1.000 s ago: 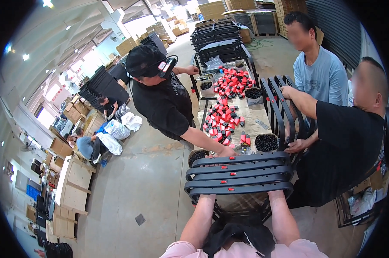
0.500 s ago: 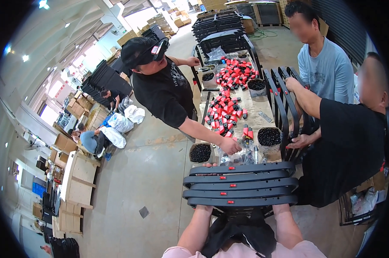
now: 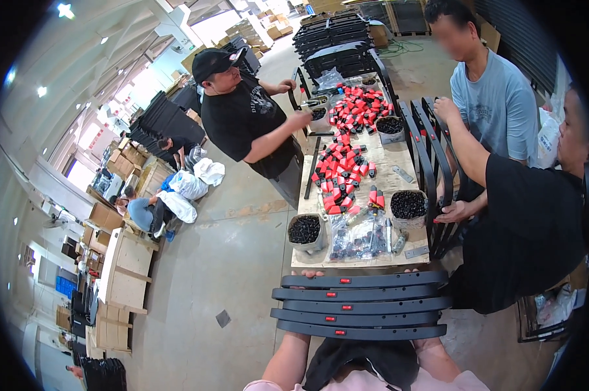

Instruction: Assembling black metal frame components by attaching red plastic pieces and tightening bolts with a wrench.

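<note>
Crosswise in front of me is a stack of several dark grey curved metal frames [image 3: 359, 308], each with a small red insert in its near face. My left hand [image 3: 307, 274] is closed around the stack's left part, its fingertips showing past the far frame. My right hand [image 3: 412, 270] grips the right part the same way, mostly hidden by the frames. Just beyond the stack is the near edge of a wooden worktable [image 3: 366, 259]. Lying on that end are a clear plastic bag [image 3: 354, 236] of small parts and a flat metal plate [image 3: 417, 251].
Red-and-black plastic pieces [image 3: 340, 173] heap the table between tubs of black parts [image 3: 305, 229]. A person in a black cap [image 3: 249, 117] stands left. At right, two people handle upright dark frames [image 3: 428, 163]. More frames [image 3: 333, 45] are stacked beyond; a wooden crate [image 3: 126, 264] stands left.
The frame stack in my hands has moved nearer to me, uncovering the table's near edge. The person in the cap has straightened and drawn an arm back from the plastic bag.
</note>
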Demonstrator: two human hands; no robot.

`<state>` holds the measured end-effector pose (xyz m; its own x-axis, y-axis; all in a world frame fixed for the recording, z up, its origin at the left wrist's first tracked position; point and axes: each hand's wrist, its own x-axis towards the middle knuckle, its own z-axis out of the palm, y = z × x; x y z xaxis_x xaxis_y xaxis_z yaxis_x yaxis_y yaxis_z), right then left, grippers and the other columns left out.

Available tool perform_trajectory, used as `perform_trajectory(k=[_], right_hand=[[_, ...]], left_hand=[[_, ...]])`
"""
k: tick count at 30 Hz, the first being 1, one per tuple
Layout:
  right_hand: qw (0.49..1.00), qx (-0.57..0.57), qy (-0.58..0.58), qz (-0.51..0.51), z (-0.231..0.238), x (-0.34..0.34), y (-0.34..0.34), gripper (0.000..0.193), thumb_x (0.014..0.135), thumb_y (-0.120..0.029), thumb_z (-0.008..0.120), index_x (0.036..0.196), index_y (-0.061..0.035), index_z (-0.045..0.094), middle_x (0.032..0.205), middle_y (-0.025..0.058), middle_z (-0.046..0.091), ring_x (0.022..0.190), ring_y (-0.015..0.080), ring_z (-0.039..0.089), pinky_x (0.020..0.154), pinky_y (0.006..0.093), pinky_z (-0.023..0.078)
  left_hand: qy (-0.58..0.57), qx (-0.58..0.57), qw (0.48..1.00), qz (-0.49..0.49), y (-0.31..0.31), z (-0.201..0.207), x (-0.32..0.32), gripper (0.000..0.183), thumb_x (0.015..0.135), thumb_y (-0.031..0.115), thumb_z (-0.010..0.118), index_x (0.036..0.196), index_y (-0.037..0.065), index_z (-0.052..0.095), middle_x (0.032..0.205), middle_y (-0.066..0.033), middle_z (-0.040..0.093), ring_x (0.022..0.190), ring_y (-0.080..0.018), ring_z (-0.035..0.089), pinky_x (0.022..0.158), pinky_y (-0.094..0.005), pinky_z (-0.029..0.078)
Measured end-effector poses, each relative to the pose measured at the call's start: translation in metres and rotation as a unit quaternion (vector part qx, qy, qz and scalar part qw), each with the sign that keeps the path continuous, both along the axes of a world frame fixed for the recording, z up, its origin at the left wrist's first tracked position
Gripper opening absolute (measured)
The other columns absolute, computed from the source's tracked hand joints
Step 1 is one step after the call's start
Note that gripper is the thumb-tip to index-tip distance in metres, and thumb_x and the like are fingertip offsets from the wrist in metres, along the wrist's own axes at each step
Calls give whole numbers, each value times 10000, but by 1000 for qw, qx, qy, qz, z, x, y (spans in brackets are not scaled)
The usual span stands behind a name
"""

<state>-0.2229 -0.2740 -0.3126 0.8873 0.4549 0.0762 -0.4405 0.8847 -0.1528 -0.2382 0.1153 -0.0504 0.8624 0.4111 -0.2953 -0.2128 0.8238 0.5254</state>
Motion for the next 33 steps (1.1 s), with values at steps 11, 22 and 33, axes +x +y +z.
perform_trajectory(k=[11, 22, 33], right_hand=[[999, 27, 1, -28, -5, -31, 2, 564, 1120, -509, 369, 1557, -164, 459, 1585, 66, 483, 1481, 249, 435, 1263, 469, 325], [998, -30, 41, -28, 101, 5, 44, 569, 1122, -509, 365, 1571, -167, 441, 1600, 61, 466, 1496, 244, 417, 1270, 467, 315], [992, -103, -17, -66, 173, 7, 66, 575, 1123, -509, 361, 1584, -171, 424, 1616, 57, 448, 1511, 239, 399, 1277, 466, 305]], left_hand=[[14, -54, 996, -74, -17, 8, -8, 414, 1135, 457, 420, 917, 160, 609, 1035, -78, 675, 1005, -237, 661, 951, -433, 554], [-104, -46, 986, -121, -21, 11, -17, 367, 1155, 404, 379, 1097, 121, 606, 1173, -79, 614, 1209, -216, 575, 1130, -410, 464], [-170, -153, 967, -112, -20, 0, -47, 321, 1126, 358, 468, 1204, 72, 591, 1221, -91, 656, 1280, -300, 582, 1194, -455, 407]])
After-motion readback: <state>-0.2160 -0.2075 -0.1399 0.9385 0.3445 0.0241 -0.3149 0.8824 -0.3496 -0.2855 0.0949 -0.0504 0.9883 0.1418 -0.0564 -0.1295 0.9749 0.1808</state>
